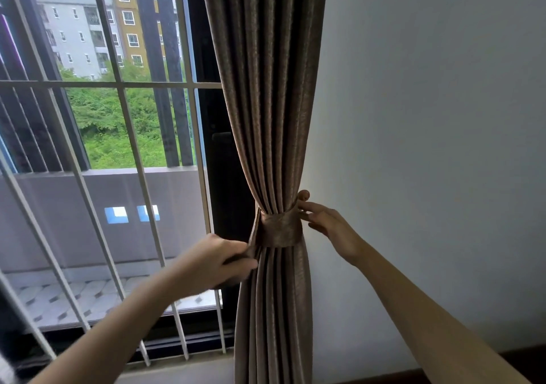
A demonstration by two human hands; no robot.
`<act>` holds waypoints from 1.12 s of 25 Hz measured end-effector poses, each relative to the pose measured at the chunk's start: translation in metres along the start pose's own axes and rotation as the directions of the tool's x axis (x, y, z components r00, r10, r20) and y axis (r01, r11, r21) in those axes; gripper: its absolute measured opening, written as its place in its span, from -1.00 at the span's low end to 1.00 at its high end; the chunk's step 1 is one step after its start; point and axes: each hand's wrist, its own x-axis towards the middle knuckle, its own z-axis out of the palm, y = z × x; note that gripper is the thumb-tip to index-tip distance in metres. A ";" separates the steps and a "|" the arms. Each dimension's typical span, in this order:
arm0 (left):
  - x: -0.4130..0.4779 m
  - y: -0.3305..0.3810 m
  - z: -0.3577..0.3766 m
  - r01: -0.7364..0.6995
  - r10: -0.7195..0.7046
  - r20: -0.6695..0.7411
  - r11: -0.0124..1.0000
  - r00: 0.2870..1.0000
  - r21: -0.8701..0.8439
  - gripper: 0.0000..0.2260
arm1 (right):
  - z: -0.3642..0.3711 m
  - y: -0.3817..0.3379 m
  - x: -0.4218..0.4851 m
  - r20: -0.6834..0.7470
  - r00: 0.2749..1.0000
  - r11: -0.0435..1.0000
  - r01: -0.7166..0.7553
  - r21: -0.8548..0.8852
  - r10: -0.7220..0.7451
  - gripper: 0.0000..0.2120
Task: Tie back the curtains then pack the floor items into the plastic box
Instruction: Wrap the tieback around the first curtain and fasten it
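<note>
Head view: the curtain hangs gathered into one narrow column between the window grille and the wall, cinched at its waist by the tie-back band, which wraps across the front of the folds. The left hand has its fingers curled and pinches what looks to be the band's left end, just where it leaves the bundle. The right hand reaches to the band's right end by the wall, fingers mostly extended, one fingertip showing above the band. Whether it has hold of the fabric cannot be told, as the contact is hidden behind the folds. Judged step: tying back this curtain, near its close. The next move likely calls for securing the band's ends at the wall side, then letting go without the gather slipping. No plastic box and no floor items are in view, so what the box contains is unknown, and packing appears not yet begun.
</note>
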 end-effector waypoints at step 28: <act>0.070 0.032 0.032 0.222 0.093 -0.609 0.879 0.787 0.421 -0.77 | -0.029 0.032 -0.013 -0.248 0.954 0.947 -0.090 0.307 0.171 -0.94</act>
